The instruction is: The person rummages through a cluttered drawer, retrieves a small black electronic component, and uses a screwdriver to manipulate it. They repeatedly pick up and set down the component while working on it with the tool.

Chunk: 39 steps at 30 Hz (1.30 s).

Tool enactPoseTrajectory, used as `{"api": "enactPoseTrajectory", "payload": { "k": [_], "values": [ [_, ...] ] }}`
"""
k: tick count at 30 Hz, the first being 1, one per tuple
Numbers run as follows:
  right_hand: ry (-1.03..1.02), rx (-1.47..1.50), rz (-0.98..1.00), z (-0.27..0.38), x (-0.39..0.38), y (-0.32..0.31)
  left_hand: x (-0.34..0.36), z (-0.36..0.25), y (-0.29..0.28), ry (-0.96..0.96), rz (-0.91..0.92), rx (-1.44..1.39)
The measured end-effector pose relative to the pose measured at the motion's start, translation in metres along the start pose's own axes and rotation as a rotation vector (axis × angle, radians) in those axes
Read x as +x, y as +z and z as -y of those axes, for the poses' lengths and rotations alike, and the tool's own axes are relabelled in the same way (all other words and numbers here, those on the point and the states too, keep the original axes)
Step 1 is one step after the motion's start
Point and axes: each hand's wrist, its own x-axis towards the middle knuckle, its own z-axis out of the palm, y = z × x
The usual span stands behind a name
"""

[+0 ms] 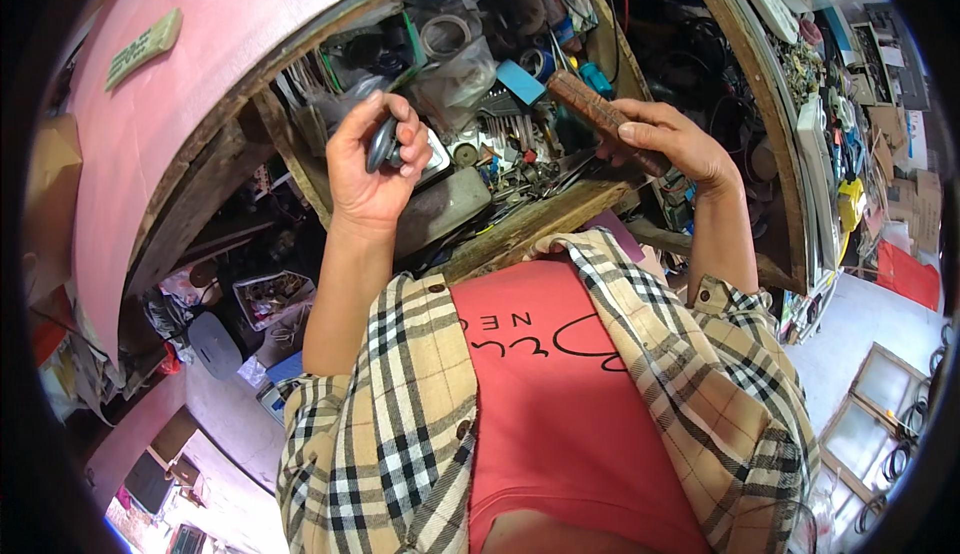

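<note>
The left grip (368, 186) clasps a dark rounded thing (380, 144), the right grip (685, 146) a brown bar (588, 109): seemingly a holding step above the drawer (530, 232), next calling for steadiness.

The left hand (368, 182) is curled, its palm turned up; the right hand (672, 142) is clasped, thumb uppermost.

Rough brown bar (588, 111), smooth dark-grey piece (378, 146)
</note>
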Motion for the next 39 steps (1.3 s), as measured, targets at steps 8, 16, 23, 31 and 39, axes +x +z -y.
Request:
{"api": "enactPoseTrajectory", "payload": {
  "k": [8,16,23,31,39],
  "values": [
    [-0.025,-0.156,-0.07,0.01,-0.008,0.011,-0.035,-0.046,0.014,0.123,-0.01,0.046],
    [-0.209,-0.707,-0.142,0.016,0.005,0.034,-0.073,-0.059,0.009,0.193,-0.211,0.177],
    [-0.38,-0.813,-0.034,0.022,0.022,0.063,-0.08,-0.049,0.003,0.147,-0.217,0.188],
    [-0.836,-1.039,-0.039,0.031,0.09,0.138,-0.076,-0.044,0.01,0.128,-0.207,0.187],
    [-0.945,-0.923,-0.14,0.005,0.099,0.18,-0.081,-0.039,0.01,0.12,-0.258,0.258]
  ]
}}
